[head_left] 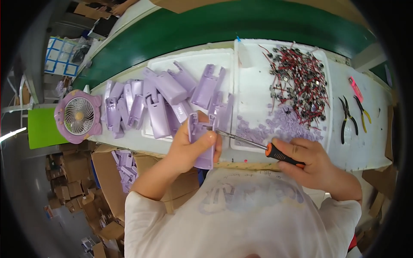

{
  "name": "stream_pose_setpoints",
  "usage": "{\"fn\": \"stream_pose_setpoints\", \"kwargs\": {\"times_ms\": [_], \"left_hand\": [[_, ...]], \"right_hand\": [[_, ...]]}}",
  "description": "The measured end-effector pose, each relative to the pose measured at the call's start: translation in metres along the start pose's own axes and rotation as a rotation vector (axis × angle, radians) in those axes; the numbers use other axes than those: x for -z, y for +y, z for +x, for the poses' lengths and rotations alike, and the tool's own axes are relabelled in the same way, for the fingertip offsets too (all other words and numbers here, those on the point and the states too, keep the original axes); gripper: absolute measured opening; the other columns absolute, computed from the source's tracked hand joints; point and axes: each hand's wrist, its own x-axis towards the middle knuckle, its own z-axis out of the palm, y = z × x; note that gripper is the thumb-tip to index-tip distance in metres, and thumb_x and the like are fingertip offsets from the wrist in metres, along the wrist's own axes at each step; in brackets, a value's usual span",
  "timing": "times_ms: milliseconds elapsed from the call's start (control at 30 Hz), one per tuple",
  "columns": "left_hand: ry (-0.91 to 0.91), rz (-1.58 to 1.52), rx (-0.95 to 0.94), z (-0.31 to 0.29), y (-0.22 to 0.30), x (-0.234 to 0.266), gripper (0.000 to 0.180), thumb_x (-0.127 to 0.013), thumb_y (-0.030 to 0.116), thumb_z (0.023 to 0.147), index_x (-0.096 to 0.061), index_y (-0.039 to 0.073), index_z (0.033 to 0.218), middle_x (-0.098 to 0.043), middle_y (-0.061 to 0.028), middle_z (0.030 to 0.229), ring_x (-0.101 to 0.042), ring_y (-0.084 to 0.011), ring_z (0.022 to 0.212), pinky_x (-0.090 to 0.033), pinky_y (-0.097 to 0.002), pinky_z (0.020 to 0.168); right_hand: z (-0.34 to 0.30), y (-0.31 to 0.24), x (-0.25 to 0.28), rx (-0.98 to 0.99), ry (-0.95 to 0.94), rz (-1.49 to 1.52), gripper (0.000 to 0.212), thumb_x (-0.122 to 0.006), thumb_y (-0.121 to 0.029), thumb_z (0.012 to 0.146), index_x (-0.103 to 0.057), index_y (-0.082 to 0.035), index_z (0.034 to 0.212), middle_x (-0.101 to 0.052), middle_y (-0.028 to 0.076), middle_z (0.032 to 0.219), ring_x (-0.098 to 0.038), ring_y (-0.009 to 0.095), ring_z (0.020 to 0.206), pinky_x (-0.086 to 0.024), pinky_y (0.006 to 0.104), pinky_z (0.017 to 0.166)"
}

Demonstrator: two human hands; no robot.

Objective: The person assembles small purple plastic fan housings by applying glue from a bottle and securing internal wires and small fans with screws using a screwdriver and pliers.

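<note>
Wht bench (359, 157): hands (191, 149) (310, 162) angle in w/ casing (204, 158) (L), screwdriver (271, 150) (R).

Left hand (188, 150) holds a lilac casing (198, 130) — right hand (309, 162), an orange-and-black screwdriver (271, 151).

It is bright over the table (365, 148), and the white tray (254, 86) looks pale and almost washed out. I see a white light strip (13, 134) glowing at the far left. The cardboard boxes (75, 165) down low are dimmer and a bit fuzzy. Shadows look soft. A little shine sits on the screwdriver (262, 147). Long straight edges bend near the sides, and the corners go black.
</note>
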Motion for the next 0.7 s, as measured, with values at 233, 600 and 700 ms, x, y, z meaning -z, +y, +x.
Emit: {"fn": "stream_pose_setpoints", "kwargs": {"times_ms": [233, 600, 700], "left_hand": [[0.072, -0.061, -0.028, -0.001, -0.003, -0.004, 0.029, -0.056, 0.024, 0.088, -0.035, 0.007, 0.099, -0.054, -0.0104, 0.072, -0.055, -0.0186, 0.056, -0.045, -0.0322, 0.051], [-0.01, 0.064, -0.062, 0.015, 0.019, -0.004, 0.024, -0.054, 0.017, 0.089, -0.035, 0.006, 0.099, -0.054, -0.0092, 0.072, -0.054, -0.018, 0.055, -0.042, -0.0305, 0.052], [-0.007, 0.049, -0.183, 0.013, 0.021, -0.004, 0.024, -0.054, 0.017, 0.089, -0.035, 0.007, 0.1, -0.055, -0.0095, 0.072, -0.054, -0.0185, 0.055, -0.043, -0.0325, 0.053]], "right_hand": [[-0.001, 0.01, -0.025, -0.058, 0.061, 0.093, 0.049, -0.065, -0.007, 0.076, -0.051, -0.004, 0.123, -0.05, 0.009, 0.068, -0.047, 0.018, 0.054, -0.04, 0.0276, 0.049], [0.006, 0.001, -0.012, 0.039, 0.161, 0.015, 0.048, -0.064, -0.003, 0.074, -0.051, -0.001, 0.12, -0.048, 0.009, 0.063, -0.043, 0.017, 0.049, -0.036, 0.028, 0.045], [0.009, -0.001, -0.011, 0.041, 0.175, -0.016, 0.048, -0.064, -0.002, 0.074, -0.051, 0.0, 0.12, -0.048, 0.009, 0.063, -0.044, 0.018, 0.049, -0.036, 0.0281, 0.045]]}}
